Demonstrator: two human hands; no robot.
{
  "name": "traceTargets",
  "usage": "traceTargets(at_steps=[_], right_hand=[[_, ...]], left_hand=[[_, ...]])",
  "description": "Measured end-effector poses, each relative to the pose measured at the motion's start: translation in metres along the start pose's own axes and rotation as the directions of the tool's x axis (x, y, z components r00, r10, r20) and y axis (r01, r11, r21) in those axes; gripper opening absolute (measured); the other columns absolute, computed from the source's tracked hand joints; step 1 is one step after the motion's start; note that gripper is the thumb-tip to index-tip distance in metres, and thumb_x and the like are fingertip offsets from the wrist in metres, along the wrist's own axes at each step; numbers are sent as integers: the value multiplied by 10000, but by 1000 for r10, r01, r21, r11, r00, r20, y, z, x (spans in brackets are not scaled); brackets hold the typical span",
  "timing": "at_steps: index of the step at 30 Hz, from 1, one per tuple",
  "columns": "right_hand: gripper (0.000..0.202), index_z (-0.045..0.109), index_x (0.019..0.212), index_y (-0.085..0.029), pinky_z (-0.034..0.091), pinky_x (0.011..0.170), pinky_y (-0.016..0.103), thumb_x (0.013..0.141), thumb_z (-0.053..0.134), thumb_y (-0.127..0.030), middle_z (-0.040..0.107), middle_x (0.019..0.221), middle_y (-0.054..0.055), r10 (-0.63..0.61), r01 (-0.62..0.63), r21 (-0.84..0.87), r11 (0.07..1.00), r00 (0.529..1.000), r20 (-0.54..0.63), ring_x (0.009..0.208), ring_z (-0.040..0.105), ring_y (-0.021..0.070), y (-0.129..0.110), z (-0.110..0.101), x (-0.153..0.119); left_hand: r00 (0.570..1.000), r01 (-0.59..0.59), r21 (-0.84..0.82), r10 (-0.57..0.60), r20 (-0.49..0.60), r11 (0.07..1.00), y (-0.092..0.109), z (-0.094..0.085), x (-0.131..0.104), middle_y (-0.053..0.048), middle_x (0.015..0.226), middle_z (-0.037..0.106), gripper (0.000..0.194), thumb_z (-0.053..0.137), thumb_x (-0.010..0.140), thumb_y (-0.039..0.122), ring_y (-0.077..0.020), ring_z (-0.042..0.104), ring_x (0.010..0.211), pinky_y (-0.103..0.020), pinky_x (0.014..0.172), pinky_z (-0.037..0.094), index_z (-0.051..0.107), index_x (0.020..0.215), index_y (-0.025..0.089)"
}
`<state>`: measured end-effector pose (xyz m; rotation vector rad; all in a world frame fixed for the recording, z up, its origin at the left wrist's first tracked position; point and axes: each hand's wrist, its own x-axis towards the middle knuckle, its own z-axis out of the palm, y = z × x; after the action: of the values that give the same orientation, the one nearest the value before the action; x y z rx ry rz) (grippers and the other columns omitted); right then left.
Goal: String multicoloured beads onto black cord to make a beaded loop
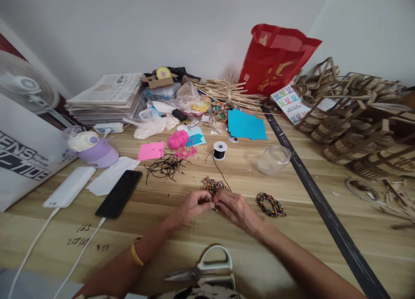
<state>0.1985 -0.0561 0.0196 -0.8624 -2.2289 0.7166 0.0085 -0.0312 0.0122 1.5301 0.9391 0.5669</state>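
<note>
My left hand (196, 205) and my right hand (236, 207) meet at the middle of the table, fingertips pinched together over small multicoloured beads. A few beads (215, 208) show just below the fingertips; how they are threaded is too small to tell. Right behind the fingers lies a loose heap of beads (212, 183). From a white spool (220, 150) of black cord, a length (221, 173) runs down to behind my right hand. A coil of strung beads (271, 205) rests to the right. Nearer my body lie white-handled scissors (207, 266), their blades pointing left.
Left of the beads are black cord pieces (164, 164), pink yarn (178, 140), a phone (119, 194) and a white power bank (69, 186) with cables. A glass jar (274, 159) stands at right, before wooden baskets (343, 122). A red bag (275, 59) stands behind.
</note>
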Motion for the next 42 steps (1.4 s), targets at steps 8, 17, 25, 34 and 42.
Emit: traceTargets(at_steps=[8, 17, 25, 34, 42], right_hand=[[138, 497, 893, -185, 436, 653, 249, 959, 383, -142, 562, 816, 42, 50, -49, -47, 998, 999, 20, 713, 535, 148, -8, -1, 0], [113, 492, 839, -179, 403, 598, 228, 906, 428, -114, 539, 750, 16, 155, -155, 33, 987, 988, -15, 645, 505, 130, -13, 3, 0], [93, 522, 806, -160, 347, 497, 183, 890, 483, -161, 580, 615, -18, 392, -380, 357, 853, 919, 42, 536, 486, 94, -17, 4, 2], [96, 531, 820, -172, 366, 512, 198, 897, 473, -170, 587, 684, 4, 315, -293, 239, 926, 947, -61, 577, 507, 113, -19, 8, -1], [105, 525, 838, -176, 415, 576, 221, 910, 455, -146, 587, 745, 27, 180, -167, 98, 981, 974, -137, 633, 533, 128, -16, 9, -1]], left_hand=[[1000, -18, 73, 18, 8, 997, 10, 0, -4, 9, 645, 519, 130, 582, 740, 248, -109, 452, 624, -214, 595, 356, 561, 691, 129], [997, -69, 237, 62, 38, 969, 7, -2, -4, 18, 621, 520, 113, 553, 766, 219, -104, 437, 595, -202, 551, 343, 582, 697, 135], [993, 5, -84, 5, 121, 996, 4, -6, -1, -21, 669, 596, 227, 643, 748, 327, -116, 521, 633, -218, 602, 395, 577, 722, 111], [993, 75, -232, -51, 107, 970, 3, -7, -2, -7, 628, 630, 206, 704, 697, 291, -101, 522, 589, -209, 576, 381, 597, 702, 115], [990, 117, -293, -90, 106, 949, 8, -10, -2, -4, 616, 617, 219, 712, 679, 314, -87, 493, 565, -201, 555, 360, 637, 699, 109]])
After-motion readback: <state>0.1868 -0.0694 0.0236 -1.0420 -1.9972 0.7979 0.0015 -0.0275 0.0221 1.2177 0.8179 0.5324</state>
